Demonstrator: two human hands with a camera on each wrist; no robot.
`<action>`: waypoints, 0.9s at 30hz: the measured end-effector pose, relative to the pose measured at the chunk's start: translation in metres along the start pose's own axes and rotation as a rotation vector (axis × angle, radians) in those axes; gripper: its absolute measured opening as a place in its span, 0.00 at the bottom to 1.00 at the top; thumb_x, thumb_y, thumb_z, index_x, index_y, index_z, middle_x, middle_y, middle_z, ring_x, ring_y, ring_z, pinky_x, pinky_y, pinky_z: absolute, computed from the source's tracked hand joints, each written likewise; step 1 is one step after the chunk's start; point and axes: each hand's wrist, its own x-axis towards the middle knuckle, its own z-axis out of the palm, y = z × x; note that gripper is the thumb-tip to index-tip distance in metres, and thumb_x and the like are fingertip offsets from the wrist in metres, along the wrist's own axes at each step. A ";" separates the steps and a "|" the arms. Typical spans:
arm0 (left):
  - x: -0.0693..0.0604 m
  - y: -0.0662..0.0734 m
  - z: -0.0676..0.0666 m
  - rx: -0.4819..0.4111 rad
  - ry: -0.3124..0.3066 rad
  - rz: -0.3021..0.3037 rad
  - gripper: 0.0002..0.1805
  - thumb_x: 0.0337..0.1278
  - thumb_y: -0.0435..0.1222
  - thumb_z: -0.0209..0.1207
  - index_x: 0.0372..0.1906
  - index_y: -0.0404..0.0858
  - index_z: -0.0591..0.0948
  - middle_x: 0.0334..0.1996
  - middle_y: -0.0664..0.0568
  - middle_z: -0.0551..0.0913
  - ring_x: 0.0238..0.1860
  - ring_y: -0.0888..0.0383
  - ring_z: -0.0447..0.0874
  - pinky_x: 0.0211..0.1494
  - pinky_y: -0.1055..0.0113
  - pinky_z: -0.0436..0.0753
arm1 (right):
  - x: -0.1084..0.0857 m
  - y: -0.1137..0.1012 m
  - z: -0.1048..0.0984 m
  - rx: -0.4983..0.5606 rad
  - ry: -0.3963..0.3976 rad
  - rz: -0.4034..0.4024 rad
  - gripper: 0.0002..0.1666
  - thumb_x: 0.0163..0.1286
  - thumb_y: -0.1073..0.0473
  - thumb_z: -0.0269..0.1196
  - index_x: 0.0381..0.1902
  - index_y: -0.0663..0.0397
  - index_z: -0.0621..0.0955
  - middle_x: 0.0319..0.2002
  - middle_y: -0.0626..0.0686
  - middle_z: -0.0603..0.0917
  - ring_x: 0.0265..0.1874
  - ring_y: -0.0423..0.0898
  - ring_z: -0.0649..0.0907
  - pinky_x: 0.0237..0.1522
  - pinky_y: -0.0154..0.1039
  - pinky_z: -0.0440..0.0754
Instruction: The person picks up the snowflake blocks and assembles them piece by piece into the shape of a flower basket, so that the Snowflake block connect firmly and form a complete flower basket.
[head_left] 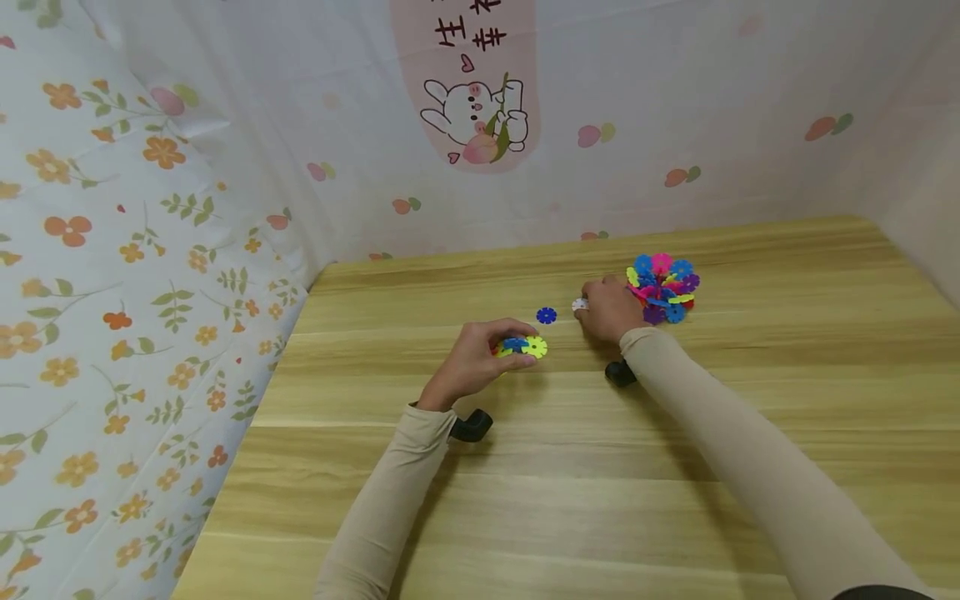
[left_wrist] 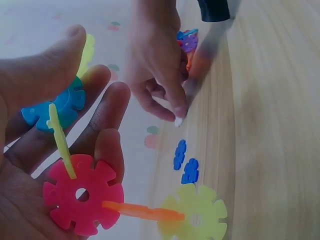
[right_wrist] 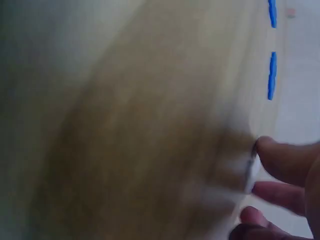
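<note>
My left hand [head_left: 480, 358] holds a linked chain of notched plastic discs, its thumb lying across a light-blue disc [left_wrist: 62, 105]. Also joined in the chain are a red disc [left_wrist: 82, 195], an orange disc [left_wrist: 145, 211] seen edge-on and a yellow disc [left_wrist: 200, 215]. Farther right, my right hand [head_left: 611, 308] pinches a white notched disc [head_left: 580, 306] between thumb and finger, low over the table; whether the disc touches the wood I cannot tell. Between the hands a dark-blue disc [head_left: 546, 315] lies flat. A second dark-blue disc [left_wrist: 190, 171] shows beside it in the left wrist view.
Just beyond my right hand sits a pile of multicoloured discs [head_left: 663, 287], partly covered by that hand. The wooden table [head_left: 585, 500] ends at a printed cloth backdrop [head_left: 637, 167]. A flowered cloth [head_left: 112, 333] hangs along the left side.
</note>
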 end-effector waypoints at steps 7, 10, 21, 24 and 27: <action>-0.001 -0.001 -0.001 -0.024 0.000 -0.006 0.16 0.51 0.40 0.65 0.47 0.42 0.81 0.44 0.58 0.81 0.39 0.62 0.79 0.42 0.68 0.79 | -0.001 -0.003 -0.005 0.123 -0.053 -0.034 0.12 0.56 0.63 0.66 0.34 0.62 0.75 0.31 0.59 0.77 0.31 0.55 0.73 0.31 0.46 0.73; -0.002 -0.003 0.000 -0.040 0.004 -0.002 0.17 0.52 0.39 0.64 0.48 0.41 0.81 0.45 0.57 0.81 0.40 0.62 0.79 0.43 0.68 0.79 | -0.006 -0.005 -0.004 0.217 -0.070 -0.075 0.09 0.54 0.67 0.65 0.33 0.61 0.76 0.28 0.56 0.77 0.27 0.52 0.73 0.30 0.43 0.72; 0.000 -0.008 0.001 0.027 0.073 -0.014 0.16 0.53 0.38 0.64 0.49 0.42 0.80 0.45 0.57 0.80 0.36 0.61 0.74 0.34 0.68 0.75 | -0.042 -0.010 -0.008 0.801 -0.208 -0.158 0.07 0.68 0.64 0.57 0.42 0.60 0.80 0.35 0.64 0.81 0.29 0.56 0.83 0.33 0.45 0.82; 0.001 -0.009 0.001 0.038 0.104 -0.030 0.17 0.52 0.36 0.65 0.49 0.41 0.80 0.46 0.55 0.80 0.41 0.60 0.77 0.34 0.66 0.74 | -0.051 -0.015 -0.012 0.821 -0.165 -0.222 0.06 0.67 0.63 0.59 0.39 0.58 0.81 0.33 0.65 0.82 0.26 0.59 0.83 0.29 0.46 0.81; 0.003 -0.010 0.002 0.019 0.127 -0.020 0.17 0.51 0.33 0.65 0.49 0.39 0.80 0.49 0.52 0.78 0.48 0.56 0.78 0.36 0.62 0.75 | -0.058 -0.022 -0.014 0.785 -0.093 -0.286 0.05 0.65 0.60 0.62 0.37 0.55 0.82 0.28 0.63 0.82 0.22 0.59 0.82 0.21 0.43 0.78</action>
